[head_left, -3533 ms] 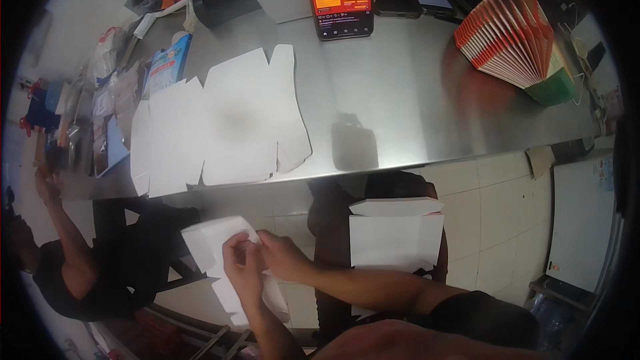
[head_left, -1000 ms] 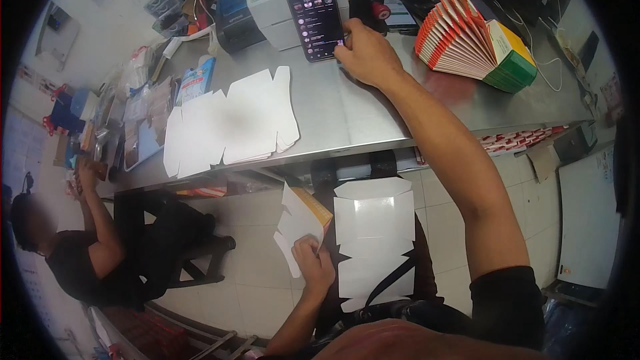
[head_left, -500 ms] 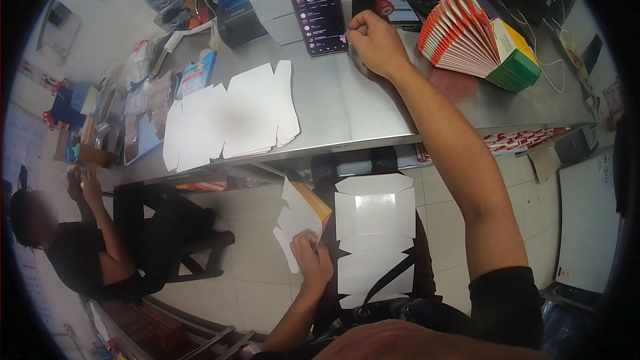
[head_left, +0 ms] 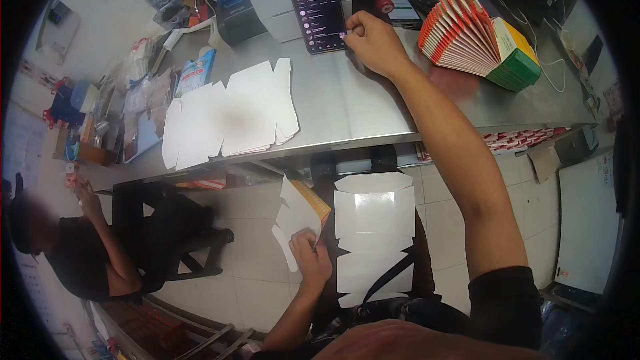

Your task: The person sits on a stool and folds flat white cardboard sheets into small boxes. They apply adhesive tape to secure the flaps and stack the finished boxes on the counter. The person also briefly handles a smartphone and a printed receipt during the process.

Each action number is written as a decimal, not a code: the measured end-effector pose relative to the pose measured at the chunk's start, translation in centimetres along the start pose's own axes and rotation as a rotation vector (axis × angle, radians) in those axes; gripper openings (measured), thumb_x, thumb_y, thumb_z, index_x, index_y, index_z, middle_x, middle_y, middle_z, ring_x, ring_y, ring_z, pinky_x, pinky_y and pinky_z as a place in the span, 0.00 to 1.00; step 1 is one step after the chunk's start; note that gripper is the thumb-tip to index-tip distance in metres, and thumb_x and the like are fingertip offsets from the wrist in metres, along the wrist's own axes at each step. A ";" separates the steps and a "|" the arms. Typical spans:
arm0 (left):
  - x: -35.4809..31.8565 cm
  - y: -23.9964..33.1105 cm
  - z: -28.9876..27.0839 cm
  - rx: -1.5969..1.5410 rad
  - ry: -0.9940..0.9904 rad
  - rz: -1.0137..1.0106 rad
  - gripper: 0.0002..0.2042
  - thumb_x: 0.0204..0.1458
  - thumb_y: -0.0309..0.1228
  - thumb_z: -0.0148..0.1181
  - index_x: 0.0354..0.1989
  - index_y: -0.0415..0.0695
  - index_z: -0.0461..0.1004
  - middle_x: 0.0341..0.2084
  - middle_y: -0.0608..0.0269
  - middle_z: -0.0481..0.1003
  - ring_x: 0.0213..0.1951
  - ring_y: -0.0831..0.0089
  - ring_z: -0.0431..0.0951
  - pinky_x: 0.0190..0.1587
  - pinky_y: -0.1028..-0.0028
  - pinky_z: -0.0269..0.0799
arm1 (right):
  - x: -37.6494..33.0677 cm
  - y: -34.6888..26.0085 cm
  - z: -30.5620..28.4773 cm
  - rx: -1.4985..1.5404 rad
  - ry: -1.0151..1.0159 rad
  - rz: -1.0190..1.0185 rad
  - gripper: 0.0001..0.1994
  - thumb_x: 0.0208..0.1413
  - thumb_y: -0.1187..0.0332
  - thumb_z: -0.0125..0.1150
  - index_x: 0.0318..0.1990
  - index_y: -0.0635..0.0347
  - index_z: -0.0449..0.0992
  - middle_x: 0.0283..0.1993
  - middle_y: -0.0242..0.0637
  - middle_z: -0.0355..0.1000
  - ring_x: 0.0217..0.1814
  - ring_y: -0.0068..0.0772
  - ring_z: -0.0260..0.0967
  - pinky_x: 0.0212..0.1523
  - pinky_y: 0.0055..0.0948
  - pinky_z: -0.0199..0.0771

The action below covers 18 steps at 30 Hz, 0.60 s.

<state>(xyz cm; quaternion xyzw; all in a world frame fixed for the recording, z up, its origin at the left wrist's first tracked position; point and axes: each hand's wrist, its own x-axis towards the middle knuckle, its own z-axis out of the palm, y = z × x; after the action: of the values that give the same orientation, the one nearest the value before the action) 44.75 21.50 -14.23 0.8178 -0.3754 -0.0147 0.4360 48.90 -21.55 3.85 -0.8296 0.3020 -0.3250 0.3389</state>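
Left hand (head_left: 312,258), gripping carton (head_left: 301,211); right hand (head_left: 379,45), perhaps touching phone (head_left: 317,12)

Before me runs a metal tabletop (head_left: 357,110), its grey surface softly shining. Below spreads a pale tiled floor (head_left: 257,293); to my left stand a dark stool (head_left: 215,257) and, farther off, a whitish wall (head_left: 123,17).

Metal table (head_left: 363,103), shiny. On it: stacked white blanks (head_left: 230,110) left of centre; upright phone (head_left: 317,13) in front of white printer (head_left: 267,3); black device (head_left: 241,21) beside printer; fanned red-white cartons (head_left: 460,33) right; blue packet (head_left: 197,72), plastic bags (head_left: 138,98) left. Tiled floor (head_left: 257,293): black stool (head_left: 210,263). Lap (head_left: 425,253): flat white card (head_left: 373,217).
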 end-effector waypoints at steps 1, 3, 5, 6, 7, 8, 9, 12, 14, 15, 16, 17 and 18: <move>-0.1 -0.1 0.0 0.000 -0.003 -0.004 0.06 0.55 0.19 0.55 0.39 0.39 0.66 0.41 0.49 0.71 0.44 0.50 0.68 0.49 0.57 0.62 | 0.0 0.0 0.0 -0.007 -0.002 0.003 0.16 0.56 0.63 0.64 0.49 0.60 0.78 0.42 0.44 0.83 0.48 0.46 0.81 0.52 0.42 0.77; -0.1 -0.2 0.0 0.000 -0.002 -0.002 0.06 0.55 0.20 0.55 0.39 0.39 0.66 0.41 0.48 0.71 0.43 0.50 0.68 0.49 0.57 0.62 | 0.0 0.1 0.1 0.027 0.017 -0.001 0.16 0.56 0.63 0.64 0.49 0.60 0.78 0.42 0.44 0.83 0.48 0.46 0.81 0.52 0.41 0.77; -0.1 -0.3 0.1 -0.001 0.004 0.009 0.06 0.56 0.20 0.55 0.40 0.39 0.66 0.41 0.48 0.71 0.43 0.50 0.68 0.49 0.57 0.62 | 0.2 0.3 0.1 0.054 0.031 0.000 0.15 0.56 0.63 0.63 0.49 0.60 0.79 0.42 0.44 0.83 0.48 0.46 0.81 0.52 0.41 0.77; -0.2 -0.4 0.1 -0.001 0.005 0.008 0.06 0.56 0.20 0.55 0.40 0.39 0.67 0.41 0.48 0.71 0.43 0.50 0.68 0.49 0.57 0.62 | 0.3 0.5 0.1 0.063 0.037 0.002 0.15 0.56 0.63 0.63 0.48 0.60 0.79 0.42 0.44 0.83 0.48 0.46 0.81 0.52 0.41 0.77; -0.2 -0.5 0.1 -0.001 0.007 0.007 0.06 0.56 0.20 0.55 0.40 0.39 0.67 0.41 0.48 0.71 0.43 0.50 0.68 0.49 0.57 0.62 | 0.3 0.5 0.0 0.073 0.042 0.004 0.15 0.56 0.63 0.63 0.48 0.60 0.79 0.42 0.44 0.83 0.48 0.46 0.81 0.52 0.40 0.77; -0.2 -0.5 0.1 -0.001 0.009 0.005 0.06 0.56 0.21 0.55 0.40 0.39 0.67 0.41 0.48 0.71 0.43 0.50 0.68 0.49 0.57 0.62 | 0.3 0.5 0.0 0.066 0.035 0.004 0.15 0.56 0.63 0.63 0.48 0.60 0.79 0.42 0.44 0.83 0.48 0.46 0.81 0.52 0.40 0.77; -0.2 -0.5 0.1 0.000 0.008 0.004 0.06 0.56 0.21 0.55 0.40 0.39 0.67 0.41 0.48 0.71 0.43 0.50 0.68 0.49 0.57 0.62 | 0.3 0.5 0.0 0.060 0.028 0.005 0.15 0.56 0.63 0.63 0.48 0.60 0.79 0.42 0.44 0.83 0.48 0.46 0.81 0.53 0.40 0.77; -0.1 -0.3 0.0 -0.001 0.007 -0.004 0.06 0.56 0.21 0.55 0.40 0.39 0.67 0.40 0.48 0.71 0.43 0.50 0.68 0.49 0.57 0.62 | 0.1 0.3 0.0 0.014 0.013 -0.005 0.15 0.56 0.62 0.63 0.48 0.60 0.79 0.42 0.44 0.83 0.48 0.46 0.81 0.53 0.41 0.77; -0.1 -0.1 0.0 -0.009 0.007 -0.015 0.06 0.56 0.21 0.55 0.40 0.39 0.67 0.41 0.48 0.71 0.43 0.49 0.68 0.49 0.57 0.62 | 0.1 0.2 0.0 0.002 0.003 -0.007 0.15 0.56 0.62 0.64 0.48 0.59 0.79 0.42 0.44 0.83 0.48 0.46 0.81 0.53 0.41 0.77; -0.1 -0.2 0.0 -0.011 0.009 -0.019 0.06 0.56 0.20 0.55 0.40 0.40 0.67 0.41 0.48 0.71 0.43 0.49 0.68 0.49 0.57 0.62 | 0.1 0.3 0.0 0.008 -0.003 -0.002 0.16 0.56 0.62 0.64 0.48 0.59 0.79 0.42 0.44 0.83 0.48 0.46 0.81 0.53 0.41 0.77; -0.2 -0.3 0.1 -0.013 0.010 -0.023 0.06 0.56 0.20 0.55 0.40 0.40 0.67 0.41 0.48 0.71 0.43 0.49 0.68 0.49 0.57 0.62 | 0.1 0.2 0.1 0.014 -0.009 0.003 0.16 0.56 0.62 0.64 0.48 0.59 0.79 0.42 0.44 0.83 0.49 0.46 0.81 0.53 0.42 0.77; -0.2 -0.4 0.1 -0.016 0.011 -0.027 0.06 0.56 0.20 0.55 0.40 0.40 0.67 0.41 0.49 0.71 0.43 0.50 0.68 0.49 0.57 0.62 | 0.1 0.1 0.1 0.006 -0.012 0.008 0.16 0.56 0.61 0.65 0.49 0.59 0.79 0.43 0.44 0.83 0.49 0.46 0.81 0.53 0.42 0.77; -0.2 -0.4 0.1 -0.011 0.008 -0.025 0.06 0.56 0.20 0.55 0.40 0.40 0.67 0.41 0.48 0.71 0.43 0.50 0.68 0.49 0.57 0.62 | 0.1 0.0 0.1 -0.002 -0.015 0.012 0.16 0.56 0.61 0.65 0.49 0.59 0.79 0.43 0.44 0.83 0.49 0.46 0.81 0.53 0.42 0.77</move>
<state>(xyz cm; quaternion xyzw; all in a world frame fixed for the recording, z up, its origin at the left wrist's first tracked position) 44.80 21.73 -14.68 0.8200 -0.3633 -0.0189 0.4419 49.01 -21.59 3.80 -0.8307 0.3048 -0.3163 0.3422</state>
